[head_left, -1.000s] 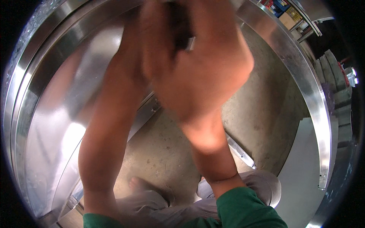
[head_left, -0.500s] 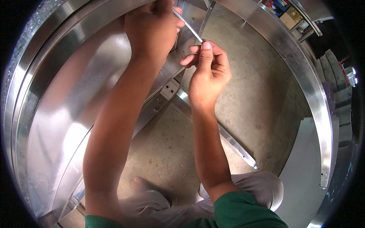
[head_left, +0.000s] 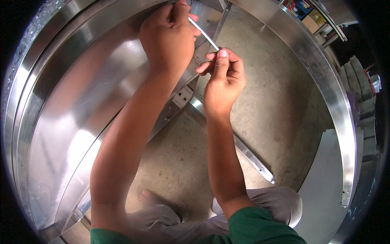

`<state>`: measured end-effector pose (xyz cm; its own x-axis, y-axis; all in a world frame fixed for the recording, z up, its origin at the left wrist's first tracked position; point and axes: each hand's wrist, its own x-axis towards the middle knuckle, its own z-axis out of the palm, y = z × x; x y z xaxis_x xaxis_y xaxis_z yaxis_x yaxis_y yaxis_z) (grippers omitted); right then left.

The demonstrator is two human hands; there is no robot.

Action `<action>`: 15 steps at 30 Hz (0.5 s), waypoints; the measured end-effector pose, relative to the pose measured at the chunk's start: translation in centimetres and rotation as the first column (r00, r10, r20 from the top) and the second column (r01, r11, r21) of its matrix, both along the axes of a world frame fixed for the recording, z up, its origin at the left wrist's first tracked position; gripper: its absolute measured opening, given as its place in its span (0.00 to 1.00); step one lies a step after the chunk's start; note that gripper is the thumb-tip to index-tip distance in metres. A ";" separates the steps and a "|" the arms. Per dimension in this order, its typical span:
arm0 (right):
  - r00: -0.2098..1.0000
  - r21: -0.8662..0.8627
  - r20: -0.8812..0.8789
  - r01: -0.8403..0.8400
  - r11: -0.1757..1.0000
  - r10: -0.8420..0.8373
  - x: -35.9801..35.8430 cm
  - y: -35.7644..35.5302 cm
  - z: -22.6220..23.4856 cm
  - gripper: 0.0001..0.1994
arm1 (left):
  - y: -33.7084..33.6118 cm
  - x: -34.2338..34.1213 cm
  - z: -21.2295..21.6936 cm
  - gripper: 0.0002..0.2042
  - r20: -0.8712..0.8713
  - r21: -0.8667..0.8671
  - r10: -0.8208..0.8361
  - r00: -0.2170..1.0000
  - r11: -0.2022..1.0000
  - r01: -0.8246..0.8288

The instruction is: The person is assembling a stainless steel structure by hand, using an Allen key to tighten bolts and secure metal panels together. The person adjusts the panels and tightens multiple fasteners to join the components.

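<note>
My right hand (head_left: 224,83) pinches the near end of a thin, straight silver rod (head_left: 206,37) between thumb and index finger, its other fingers loosely curled. The rod slants up and left to my left hand (head_left: 168,38), whose fingers are curled closed near the top edge of the view. What they grip is hidden behind the hand, as is the rod's far end. Beyond both hands lies a steel frame with a shiny curved steel panel (head_left: 93,97) on the left. A pale block with two dark holes (head_left: 183,96) sits on the frame below my hands.
A wide curved steel rim (head_left: 308,53) arcs round the right side. A square metal leg (head_left: 252,160) slants across the concrete floor (head_left: 276,93). At the right lies a grey sheet (head_left: 321,171); a shelf with boxes (head_left: 313,18) stands at the upper right. My knees are below.
My left hand has shifted slightly right and down, and the rod's pinched end sits a little lower. My right hand keeps its pinch. The view itself has shifted slightly.
</note>
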<state>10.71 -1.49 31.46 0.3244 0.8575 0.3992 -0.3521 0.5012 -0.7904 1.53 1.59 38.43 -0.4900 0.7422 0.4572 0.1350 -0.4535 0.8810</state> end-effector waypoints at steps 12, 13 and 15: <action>0.999 0.016 0.022 0.040 0.999 -0.041 0.7 -0.2 0.6 0.08 | 0.3 0.8 -0.5 0.15 0.039 0.074 0.004 0.999 0.997 -0.007; 0.998 0.023 0.026 0.048 0.999 -0.049 0.7 -0.2 0.6 0.08 | 0.3 0.8 -0.5 0.15 0.044 0.072 0.004 0.999 0.997 -0.007; 0.999 0.020 0.014 0.034 0.999 -0.034 0.8 -0.3 0.7 0.08 | 0.3 0.8 -0.5 0.15 0.055 0.068 0.004 0.998 0.998 -0.008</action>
